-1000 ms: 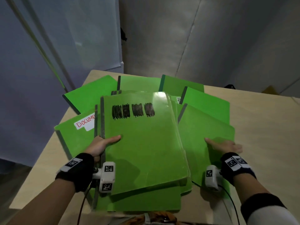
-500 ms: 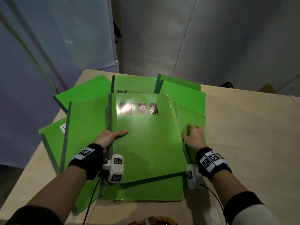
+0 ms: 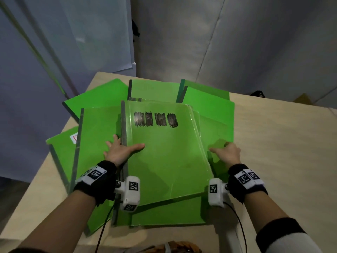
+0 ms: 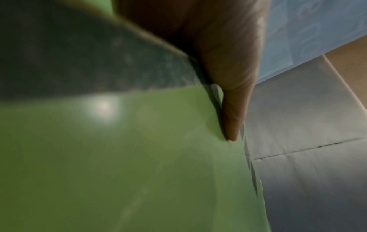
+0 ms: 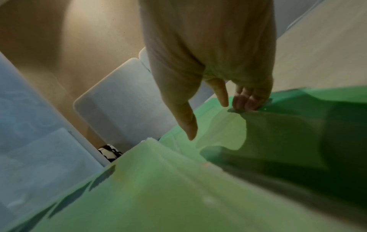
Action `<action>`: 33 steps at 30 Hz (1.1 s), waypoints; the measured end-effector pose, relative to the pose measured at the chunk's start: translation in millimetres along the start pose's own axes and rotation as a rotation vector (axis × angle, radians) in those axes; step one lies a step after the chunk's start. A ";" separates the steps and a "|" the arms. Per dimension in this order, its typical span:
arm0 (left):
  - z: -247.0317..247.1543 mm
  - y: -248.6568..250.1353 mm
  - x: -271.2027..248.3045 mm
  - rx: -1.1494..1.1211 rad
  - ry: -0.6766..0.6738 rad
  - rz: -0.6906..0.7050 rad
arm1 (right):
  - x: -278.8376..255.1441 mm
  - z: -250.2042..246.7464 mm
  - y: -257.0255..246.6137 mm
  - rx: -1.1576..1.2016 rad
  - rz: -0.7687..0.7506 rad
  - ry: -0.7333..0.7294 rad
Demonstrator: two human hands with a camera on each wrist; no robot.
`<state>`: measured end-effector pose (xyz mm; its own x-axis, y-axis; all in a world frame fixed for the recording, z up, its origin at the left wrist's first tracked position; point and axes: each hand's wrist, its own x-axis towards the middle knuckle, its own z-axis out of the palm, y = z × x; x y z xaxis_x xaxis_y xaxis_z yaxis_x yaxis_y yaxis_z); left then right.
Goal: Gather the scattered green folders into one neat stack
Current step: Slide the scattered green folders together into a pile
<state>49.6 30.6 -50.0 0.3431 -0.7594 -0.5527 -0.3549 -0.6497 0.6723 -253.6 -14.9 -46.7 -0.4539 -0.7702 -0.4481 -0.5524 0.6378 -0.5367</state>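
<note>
Several green folders (image 3: 155, 90) lie fanned and overlapping on a pale wooden table (image 3: 282, 152). The top folder (image 3: 164, 161), clear-covered with black scribbles, lies in the middle with its near end raised. My left hand (image 3: 120, 150) rests at its grey spine, with the thumb (image 4: 234, 109) on the cover and the fingers spread straight on the neighbouring left folder (image 3: 98, 128). At the pile's right side, my right hand (image 3: 227, 152) curls its fingers (image 5: 246, 102) over the edge of a lower right folder (image 5: 288, 133), thumb stretched out. A labelled folder (image 3: 62, 148) sticks out at the far left.
The table's left edge runs close beside the leftmost folders, and its near edge is just below the pile. Bare tabletop (image 3: 273, 179) stretches to the right. Grey walls (image 3: 237, 42) stand behind. Black cables (image 3: 237, 221) hang from the wrist cameras.
My right hand has moved in from lying flat on the right folder to gripping its edge. The right folders slid inward. A left folder now covers most of the labelled one.
</note>
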 end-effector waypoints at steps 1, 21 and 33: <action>-1.0 2.5 -2.0 0.001 -0.006 -0.006 | -0.9 3.9 -4.9 0.106 -0.016 -0.028; -3.4 -4.9 -14.3 -0.400 -0.097 0.028 | -43.6 30.3 -31.2 0.136 -0.056 -0.377; -45.9 47.3 -43.2 -0.627 -0.098 0.368 | -60.2 -10.7 -57.9 0.551 -0.249 -0.326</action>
<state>57.9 34.2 28.3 0.2081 -0.9433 -0.2585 0.1423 -0.2323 0.9622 -201.8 -5.5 19.0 -0.0777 -0.9085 -0.4105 -0.1377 0.4176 -0.8982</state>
